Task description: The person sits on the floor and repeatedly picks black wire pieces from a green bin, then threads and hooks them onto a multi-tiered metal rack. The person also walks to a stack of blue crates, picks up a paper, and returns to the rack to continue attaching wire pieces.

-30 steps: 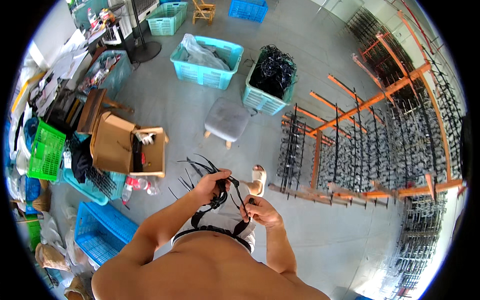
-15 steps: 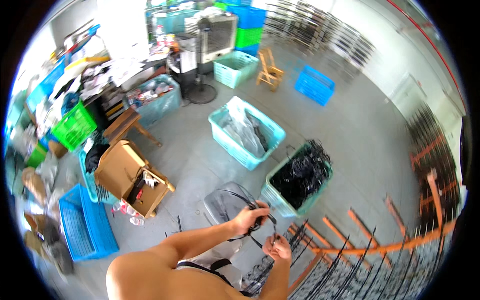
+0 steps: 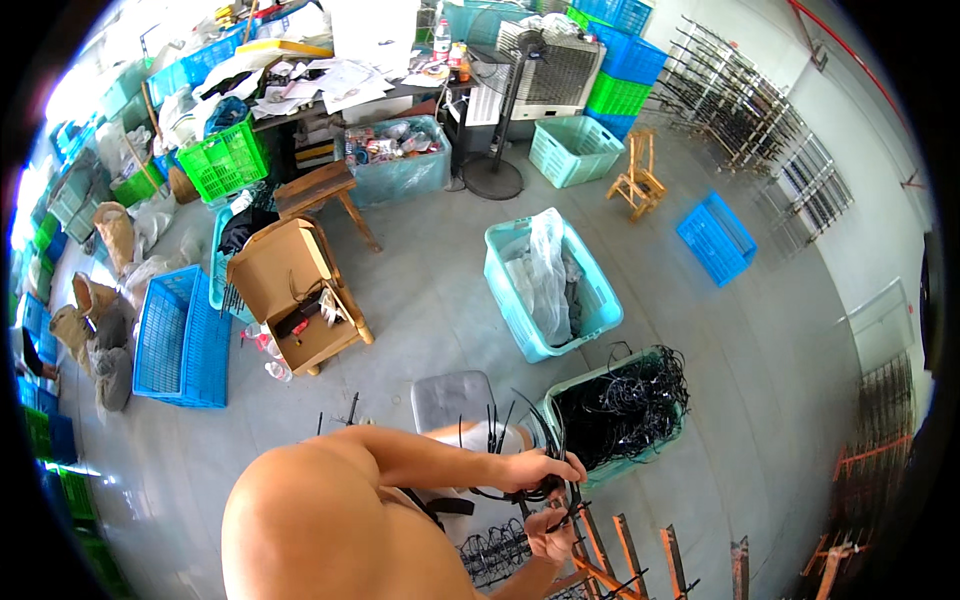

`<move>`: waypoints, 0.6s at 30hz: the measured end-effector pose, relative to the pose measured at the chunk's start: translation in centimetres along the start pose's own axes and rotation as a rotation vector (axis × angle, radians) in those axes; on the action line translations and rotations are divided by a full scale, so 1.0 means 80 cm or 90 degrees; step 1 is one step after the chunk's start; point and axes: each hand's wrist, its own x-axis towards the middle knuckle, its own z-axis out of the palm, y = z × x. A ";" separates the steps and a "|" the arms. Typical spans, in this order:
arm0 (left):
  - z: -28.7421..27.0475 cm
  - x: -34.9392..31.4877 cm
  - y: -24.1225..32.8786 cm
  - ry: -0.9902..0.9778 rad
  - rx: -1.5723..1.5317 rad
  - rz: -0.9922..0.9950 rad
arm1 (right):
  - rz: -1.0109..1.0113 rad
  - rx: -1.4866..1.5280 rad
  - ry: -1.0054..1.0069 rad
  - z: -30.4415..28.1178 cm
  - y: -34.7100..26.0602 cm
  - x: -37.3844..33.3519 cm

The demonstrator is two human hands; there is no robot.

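My left hand (image 3: pixel 537 470) is closed around several thin, black, curved strips (image 3: pixel 492 430), whose loose ends fan up and out past the fingers. Just below it, my right hand (image 3: pixel 549 533) has its fingers bent in on the same bunch. What exactly the right fingertips pinch is too small to make out. Close beyond my hands, a tangled heap of glossy black strips (image 3: pixel 625 405) fills a pale green crate (image 3: pixel 635 466). Below and beside my right hand are rust-orange bars of a rack (image 3: pixel 628 555) with dark hooked wires (image 3: pixel 493 555).
A grey padded stool (image 3: pixel 452 402) stands left of the filled crate. Farther off are a turquoise crate (image 3: pixel 505 310) with plastic sheeting, a cardboard box (image 3: pixel 265 270) on a wooden chair, a blue crate (image 3: pixel 180 340), a wooden bench (image 3: pixel 315 187) and a fan stand (image 3: pixel 492 178).
The view has turned, so the crates and furniture sit elsewhere and less rack shows. My right hand has come closer beneath the left. The black strips stay in my left hand.
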 end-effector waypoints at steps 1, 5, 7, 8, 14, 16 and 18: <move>0.000 -0.003 0.008 -0.018 -0.018 0.015 | 0.009 -0.022 0.031 0.002 -0.001 0.010; -0.026 -0.018 0.052 -0.067 -0.154 0.007 | 0.053 -0.068 0.150 0.004 0.022 0.091; -0.052 -0.019 0.077 -0.010 -0.132 0.059 | 0.082 0.144 0.280 0.007 0.036 0.141; -0.072 -0.020 0.090 -0.035 -0.165 0.089 | 0.053 -0.009 0.223 0.007 0.042 0.167; -0.236 -0.032 0.190 -0.113 -0.354 0.168 | 0.039 -0.343 0.103 0.015 0.071 0.357; -0.313 -0.040 0.242 -0.194 -0.396 0.182 | 0.058 -0.322 0.118 0.014 0.092 0.443; -0.396 -0.047 0.298 -0.213 -0.429 0.203 | 0.106 -0.328 0.131 0.007 0.118 0.545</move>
